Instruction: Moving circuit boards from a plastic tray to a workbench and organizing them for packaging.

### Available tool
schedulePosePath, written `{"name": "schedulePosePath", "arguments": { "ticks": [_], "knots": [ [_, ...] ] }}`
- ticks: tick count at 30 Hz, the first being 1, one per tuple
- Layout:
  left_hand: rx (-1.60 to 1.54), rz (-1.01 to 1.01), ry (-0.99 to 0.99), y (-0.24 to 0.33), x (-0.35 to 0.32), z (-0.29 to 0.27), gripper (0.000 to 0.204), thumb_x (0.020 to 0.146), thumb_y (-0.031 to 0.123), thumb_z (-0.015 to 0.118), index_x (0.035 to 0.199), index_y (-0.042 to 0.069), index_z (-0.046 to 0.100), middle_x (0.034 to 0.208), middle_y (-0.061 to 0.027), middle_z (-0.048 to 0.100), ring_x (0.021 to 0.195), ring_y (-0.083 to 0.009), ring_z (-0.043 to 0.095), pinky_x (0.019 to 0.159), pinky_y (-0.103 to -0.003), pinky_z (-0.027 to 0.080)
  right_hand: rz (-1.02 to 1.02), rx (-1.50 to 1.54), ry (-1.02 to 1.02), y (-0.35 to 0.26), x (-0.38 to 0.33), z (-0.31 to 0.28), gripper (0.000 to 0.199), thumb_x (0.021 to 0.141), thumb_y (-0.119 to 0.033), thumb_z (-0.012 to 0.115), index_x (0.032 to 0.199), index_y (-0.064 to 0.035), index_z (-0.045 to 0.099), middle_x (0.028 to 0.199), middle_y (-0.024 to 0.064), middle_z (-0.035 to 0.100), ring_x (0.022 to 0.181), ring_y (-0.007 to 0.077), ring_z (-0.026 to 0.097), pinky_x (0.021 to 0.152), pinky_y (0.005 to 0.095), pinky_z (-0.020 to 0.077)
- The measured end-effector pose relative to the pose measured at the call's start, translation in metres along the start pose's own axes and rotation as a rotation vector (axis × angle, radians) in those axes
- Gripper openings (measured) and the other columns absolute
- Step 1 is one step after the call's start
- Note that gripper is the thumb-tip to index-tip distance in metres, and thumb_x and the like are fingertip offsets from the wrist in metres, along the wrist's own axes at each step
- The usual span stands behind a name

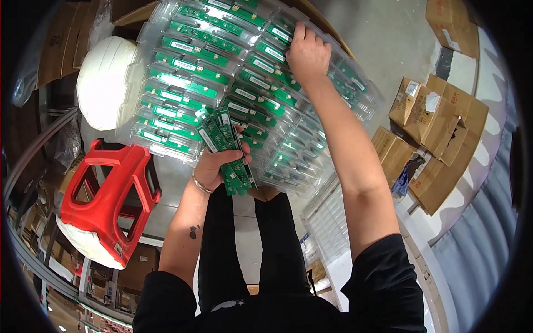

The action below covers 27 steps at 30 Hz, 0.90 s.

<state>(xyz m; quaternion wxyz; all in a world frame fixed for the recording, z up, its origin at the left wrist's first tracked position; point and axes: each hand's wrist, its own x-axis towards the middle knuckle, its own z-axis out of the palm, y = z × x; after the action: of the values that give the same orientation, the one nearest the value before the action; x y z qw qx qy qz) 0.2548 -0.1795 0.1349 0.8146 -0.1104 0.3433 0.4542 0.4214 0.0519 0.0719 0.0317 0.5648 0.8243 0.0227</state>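
My left hand (pixel 217 166) is closed round a fanned bundle of several narrow green circuit boards (pixel 225 136), with the thumb lying across them. The bundle is above the near edge of a clear plastic tray (pixel 194 157), whose slots hold rows of similar green boards with white labels. At the tray's far right part, my right hand (pixel 309 54) reaches down with bent fingers, closed at the end of a labelled circuit board (pixel 281 35) in its slot. The fingertips are partly hidden there.
Brown cardboard lies under the tray. A white rounded object (pixel 105 83) and a red plastic stool (pixel 100 191) stand to the left, beside metal shelving. Cardboard boxes (pixel 444 119) are stacked on the right, near a grey-blue curtain (pixel 477 227). Clear trays (pixel 327 227) stand close to my right.
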Motion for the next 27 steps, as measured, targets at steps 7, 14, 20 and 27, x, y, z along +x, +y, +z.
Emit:
{"name": "schedulePosePath", "arguments": {
  "ticks": [7,14,20,27],
  "knots": [
    [0.056,0.07,0.048,-0.006,0.003,0.0,0.056,0.071,-0.008,0.058,0.123,0.007,0.043,0.104,-0.0107,0.06,0.089,-0.0214,0.062,0.081,-0.034,0.051,-0.087,-0.029,0.11,0.014,0.0,-0.005,0.034,0.067,-0.02,0.069,0.094,-0.0051,0.056,0.096,0.0123,0.06,0.089,0.0282,0.057,0.074,0.0434,0.0441],
    [0.046,0.022,0.1,-0.013,0.003,-0.006,0.057,0.071,-0.008,0.057,0.124,0.007,0.042,0.104,-0.0109,0.06,0.09,-0.0216,0.062,0.082,-0.034,0.05,-0.034,0.32,-0.137,0.016,-0.009,-0.005,0.024,0.069,-0.017,0.063,0.087,-0.0048,0.051,0.09,0.0156,0.061,0.091,0.0316,0.056,0.08,0.0423,0.0415],
    [0.04,0.019,0.128,-0.019,0.003,-0.008,0.056,0.071,-0.008,0.057,0.124,0.007,0.043,0.102,-0.0109,0.061,0.09,-0.0222,0.062,0.082,-0.034,0.05,-0.035,0.357,-0.058,0.006,-0.023,-0.008,0.036,0.073,-0.012,0.059,0.106,-0.0019,0.048,0.09,0.0181,0.06,0.087,0.0332,0.057,0.084,0.0435,0.0415],
    [0.047,0.043,0.125,-0.018,0.0,-0.009,0.055,0.072,-0.009,0.055,0.123,0.006,0.044,0.1,-0.0108,0.061,0.088,-0.0221,0.062,0.081,-0.034,0.049,-0.023,0.34,-0.221,0.0,-0.035,-0.023,0.045,0.074,-0.012,0.061,0.116,-0.0082,0.045,0.107,0.0163,0.054,0.091,0.0369,0.057,0.079,0.0449,0.0459]
  ]
}}
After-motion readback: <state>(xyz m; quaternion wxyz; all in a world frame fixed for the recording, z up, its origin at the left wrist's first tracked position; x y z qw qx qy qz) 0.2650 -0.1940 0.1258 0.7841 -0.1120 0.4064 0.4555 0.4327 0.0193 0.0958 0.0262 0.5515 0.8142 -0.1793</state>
